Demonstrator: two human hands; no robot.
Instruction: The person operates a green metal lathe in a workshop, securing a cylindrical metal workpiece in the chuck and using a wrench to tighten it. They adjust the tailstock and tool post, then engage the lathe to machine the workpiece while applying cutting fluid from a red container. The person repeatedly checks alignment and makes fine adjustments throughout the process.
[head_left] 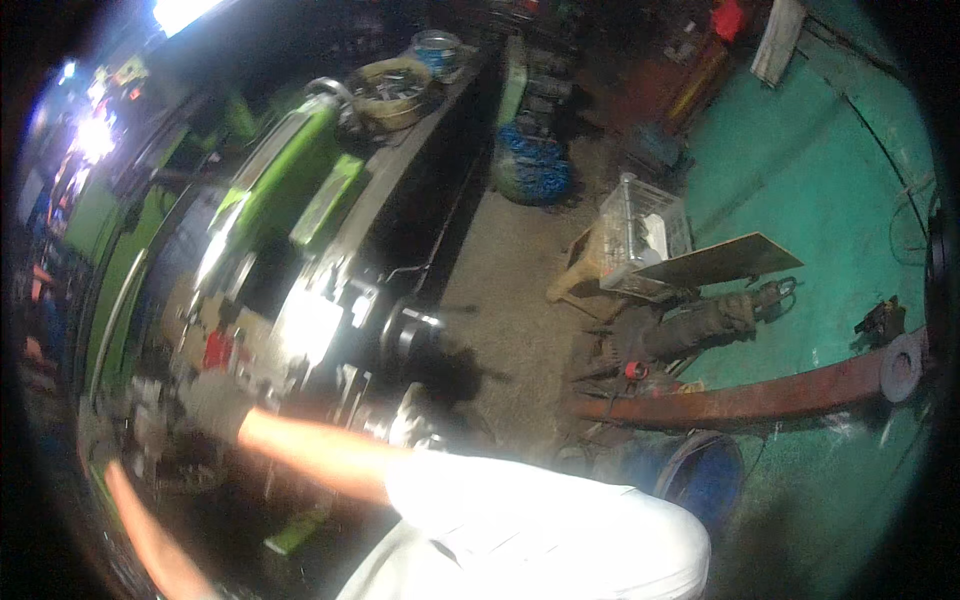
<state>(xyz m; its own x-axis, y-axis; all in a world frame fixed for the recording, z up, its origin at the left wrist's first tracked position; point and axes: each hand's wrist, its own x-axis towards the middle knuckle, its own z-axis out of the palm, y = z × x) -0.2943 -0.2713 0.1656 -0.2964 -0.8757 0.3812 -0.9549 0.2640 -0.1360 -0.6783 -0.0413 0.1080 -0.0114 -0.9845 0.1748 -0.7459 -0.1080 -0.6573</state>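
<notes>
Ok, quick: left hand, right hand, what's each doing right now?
Left hand: barely in view at the blurred machine; open or closed cannot be told.
Right hand: gloved, on the machine; grip cannot be told.

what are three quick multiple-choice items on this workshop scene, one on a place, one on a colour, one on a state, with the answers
1. Where does the wire cage stand?
A. on the floor right of the machine
B. on top of the machine
C. inside the blue bucket

2. What colour is the machine's cover?
A. red
B. bright green
C. yellow

3. How does the right hand show?
A. sharp, resting on the floor
B. holding the flat board
C. blurred, reaching to the machine's metal parts

Answers:
1 A, the cage sits across the aisle by the flat board.
2 B, the long cover is bright green.
3 C, the hand is smeared at the machine; its grip cannot be told.
</notes>
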